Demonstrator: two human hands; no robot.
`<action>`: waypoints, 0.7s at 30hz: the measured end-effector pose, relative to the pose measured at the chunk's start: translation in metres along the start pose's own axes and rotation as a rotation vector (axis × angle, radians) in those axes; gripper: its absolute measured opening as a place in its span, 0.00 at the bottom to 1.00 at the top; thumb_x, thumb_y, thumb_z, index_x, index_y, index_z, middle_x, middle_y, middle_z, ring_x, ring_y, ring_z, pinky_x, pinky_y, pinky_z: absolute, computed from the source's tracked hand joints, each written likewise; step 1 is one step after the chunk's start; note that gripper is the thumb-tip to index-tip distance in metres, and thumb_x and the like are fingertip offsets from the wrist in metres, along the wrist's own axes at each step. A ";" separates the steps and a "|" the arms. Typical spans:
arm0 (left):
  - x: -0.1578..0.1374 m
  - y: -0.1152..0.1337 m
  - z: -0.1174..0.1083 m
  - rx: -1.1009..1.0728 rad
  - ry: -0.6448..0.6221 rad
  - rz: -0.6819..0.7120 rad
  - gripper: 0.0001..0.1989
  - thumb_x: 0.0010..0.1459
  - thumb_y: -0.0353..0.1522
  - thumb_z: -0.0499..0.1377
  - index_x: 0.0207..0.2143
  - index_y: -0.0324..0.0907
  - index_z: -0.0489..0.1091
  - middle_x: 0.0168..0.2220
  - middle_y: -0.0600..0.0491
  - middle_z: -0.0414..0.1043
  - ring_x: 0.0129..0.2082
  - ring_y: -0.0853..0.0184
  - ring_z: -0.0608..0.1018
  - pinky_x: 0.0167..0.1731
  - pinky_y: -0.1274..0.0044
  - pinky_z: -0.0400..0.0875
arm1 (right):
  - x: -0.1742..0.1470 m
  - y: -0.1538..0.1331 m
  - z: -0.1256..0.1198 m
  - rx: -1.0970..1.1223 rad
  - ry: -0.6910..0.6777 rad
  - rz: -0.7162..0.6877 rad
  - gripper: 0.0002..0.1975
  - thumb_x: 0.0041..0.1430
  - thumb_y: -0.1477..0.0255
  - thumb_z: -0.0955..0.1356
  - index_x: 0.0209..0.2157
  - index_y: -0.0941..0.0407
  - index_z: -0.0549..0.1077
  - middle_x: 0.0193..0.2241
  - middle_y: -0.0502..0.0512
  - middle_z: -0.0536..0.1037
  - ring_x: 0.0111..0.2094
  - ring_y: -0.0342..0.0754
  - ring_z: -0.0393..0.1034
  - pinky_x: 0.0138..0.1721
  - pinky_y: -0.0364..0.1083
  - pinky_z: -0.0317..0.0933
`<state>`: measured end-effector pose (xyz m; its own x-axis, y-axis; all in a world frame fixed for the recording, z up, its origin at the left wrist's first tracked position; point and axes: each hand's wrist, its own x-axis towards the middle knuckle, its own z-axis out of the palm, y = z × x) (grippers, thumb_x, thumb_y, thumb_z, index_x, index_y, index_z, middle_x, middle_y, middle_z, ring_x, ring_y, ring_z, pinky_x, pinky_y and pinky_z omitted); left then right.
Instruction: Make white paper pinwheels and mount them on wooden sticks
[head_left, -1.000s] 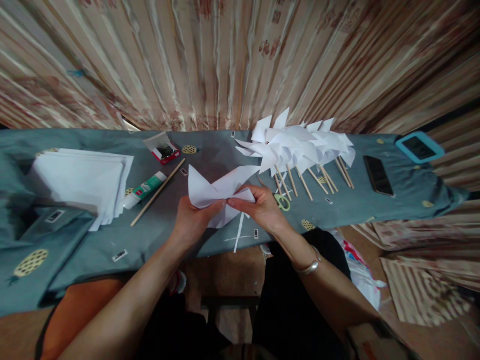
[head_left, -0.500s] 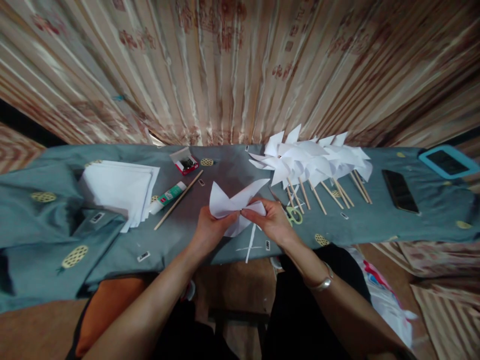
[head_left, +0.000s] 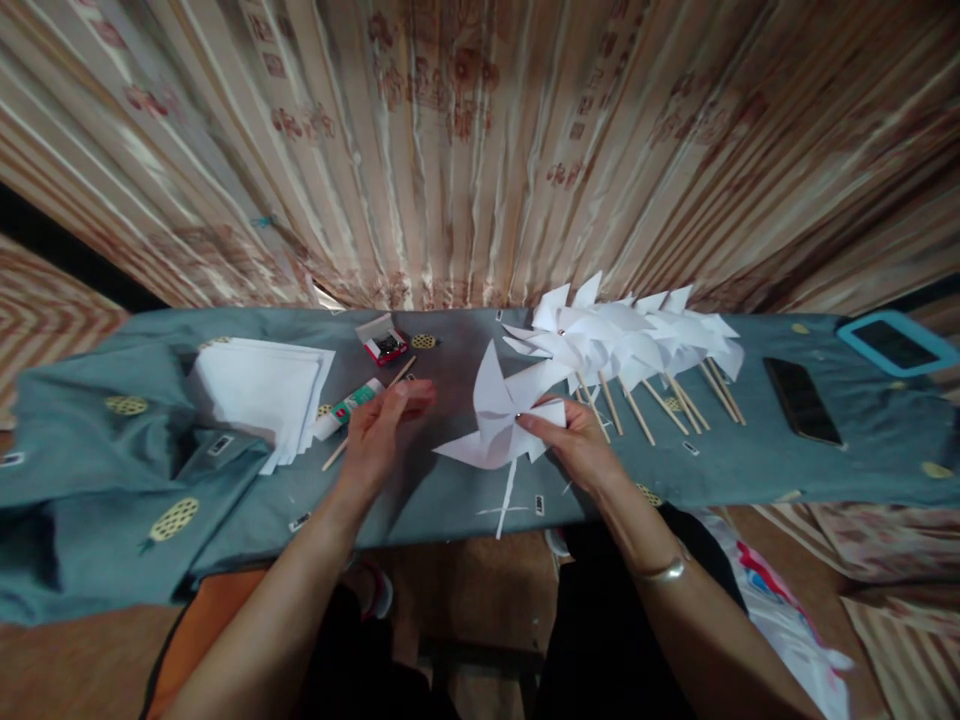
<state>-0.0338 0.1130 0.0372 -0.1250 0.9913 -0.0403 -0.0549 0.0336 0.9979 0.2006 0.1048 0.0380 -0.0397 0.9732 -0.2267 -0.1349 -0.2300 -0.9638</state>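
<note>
A white paper pinwheel (head_left: 495, 425) with a pin at its centre is held above the cloth by my right hand (head_left: 581, 440), the thumb pressed beside the pin. My left hand (head_left: 379, 430) is apart from the pinwheel, its fingers stretched out and slightly bent. Beneath that hand lies a wooden stick (head_left: 406, 369), partly covered by it. A green and white glue tube (head_left: 352, 405) rests beside the stick. Just behind stands an opened small red box (head_left: 384, 345) with dark metal pins in it.
Finished white pinwheels (head_left: 622, 335) on sticks lie in a row at the back right. Farther right are a dark phone (head_left: 802, 400) and a blue-framed tablet (head_left: 900, 343). A stack of white paper (head_left: 259, 395) lies left. Thin paper strips (head_left: 505, 505) lie near the front edge.
My left hand has let go of the pinwheel and moved left over the stick and glue tube. My right hand keeps the pinwheel, now turned more face-up and shifted slightly right.
</note>
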 end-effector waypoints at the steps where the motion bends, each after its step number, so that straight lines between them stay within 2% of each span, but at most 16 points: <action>1: 0.005 0.000 -0.007 0.132 0.031 0.062 0.20 0.56 0.45 0.58 0.38 0.38 0.77 0.39 0.45 0.80 0.39 0.60 0.80 0.44 0.69 0.73 | 0.000 -0.001 -0.002 0.030 0.013 0.000 0.16 0.38 0.63 0.79 0.25 0.56 0.75 0.22 0.47 0.78 0.22 0.41 0.68 0.26 0.42 0.62; 4: 0.015 -0.002 -0.022 0.514 -0.011 0.246 0.15 0.55 0.38 0.58 0.39 0.40 0.77 0.42 0.46 0.79 0.41 0.60 0.79 0.44 0.70 0.72 | 0.000 -0.009 -0.006 0.097 0.042 -0.002 0.16 0.35 0.65 0.80 0.26 0.55 0.76 0.24 0.48 0.80 0.23 0.42 0.70 0.27 0.42 0.64; 8: 0.021 -0.008 -0.029 0.749 -0.094 0.301 0.16 0.56 0.36 0.54 0.43 0.40 0.77 0.41 0.46 0.78 0.37 0.61 0.79 0.39 0.72 0.73 | -0.002 -0.023 -0.015 0.167 0.099 -0.017 0.18 0.30 0.65 0.81 0.24 0.54 0.75 0.23 0.47 0.79 0.22 0.42 0.71 0.25 0.42 0.66; 13: 0.036 -0.020 -0.030 0.955 -0.048 0.477 0.17 0.58 0.31 0.51 0.45 0.42 0.76 0.47 0.46 0.77 0.48 0.57 0.76 0.51 0.66 0.69 | -0.005 -0.032 -0.028 0.174 0.093 -0.071 0.18 0.31 0.64 0.81 0.23 0.53 0.73 0.21 0.45 0.77 0.21 0.41 0.69 0.25 0.43 0.67; 16: 0.043 -0.023 -0.027 1.107 -0.054 0.501 0.21 0.58 0.27 0.48 0.50 0.40 0.73 0.51 0.44 0.76 0.52 0.56 0.74 0.54 0.63 0.66 | -0.008 -0.033 -0.029 0.174 0.051 -0.065 0.17 0.31 0.65 0.80 0.23 0.52 0.73 0.21 0.45 0.77 0.21 0.42 0.70 0.26 0.43 0.68; 21: 0.042 -0.018 -0.019 1.315 -0.060 0.477 0.22 0.58 0.27 0.49 0.52 0.39 0.72 0.48 0.41 0.77 0.50 0.49 0.73 0.46 0.59 0.64 | -0.013 -0.035 -0.025 0.220 0.029 0.014 0.16 0.29 0.68 0.81 0.22 0.52 0.74 0.20 0.45 0.77 0.21 0.41 0.71 0.27 0.42 0.68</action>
<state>-0.0573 0.1519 0.0164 0.1750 0.9437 0.2806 0.9418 -0.2435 0.2315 0.2308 0.1006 0.0711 -0.0152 0.9690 -0.2466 -0.3474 -0.2364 -0.9075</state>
